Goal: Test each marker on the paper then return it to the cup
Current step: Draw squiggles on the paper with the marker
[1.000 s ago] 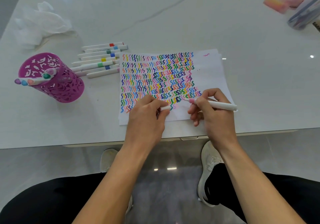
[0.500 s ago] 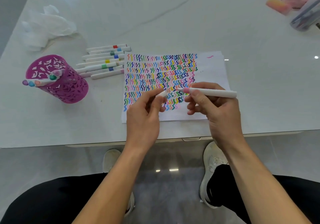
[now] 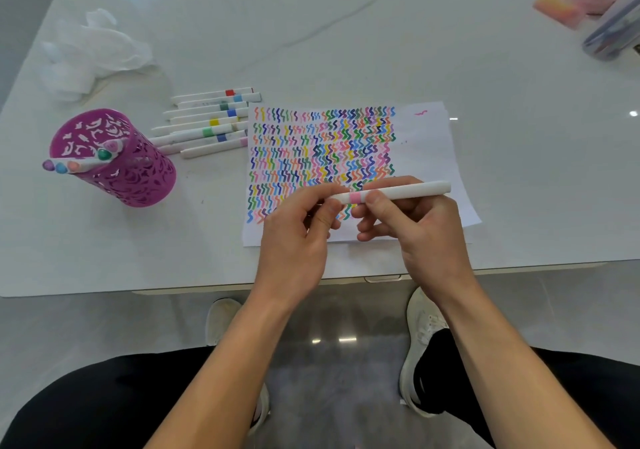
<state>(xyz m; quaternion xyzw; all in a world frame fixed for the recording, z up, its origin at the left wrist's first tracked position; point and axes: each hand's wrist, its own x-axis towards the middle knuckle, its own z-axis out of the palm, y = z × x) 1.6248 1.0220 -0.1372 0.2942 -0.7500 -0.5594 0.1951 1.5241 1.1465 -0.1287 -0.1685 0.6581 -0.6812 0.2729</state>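
One pink marker [image 3: 398, 191], writing a second ago, now lifted over the paper [image 3: 433, 143] | left hand [image 3: 298, 240] pinches cap [image 3: 341, 198] back on, right hand [image 3: 422, 230] grips barrel | test judged done; purple cup [image 3: 138, 178] next, well left.

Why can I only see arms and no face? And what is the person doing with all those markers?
The camera sits on the person's head and looks down. That is why you see only arms, knees and shoes, as if through their eyes. There is no machine here, just two bare hands.

The left hand and the right hand both pinch one white marker with a pink band. They hold it level above the paper, which is full of colourful squiggles. The left fingers are at the cap end.

On the white table, a purple cup holds a bunch of markers. A row of markers lies between the cup and the paper. Something white and crumpled lies in the far left corner.
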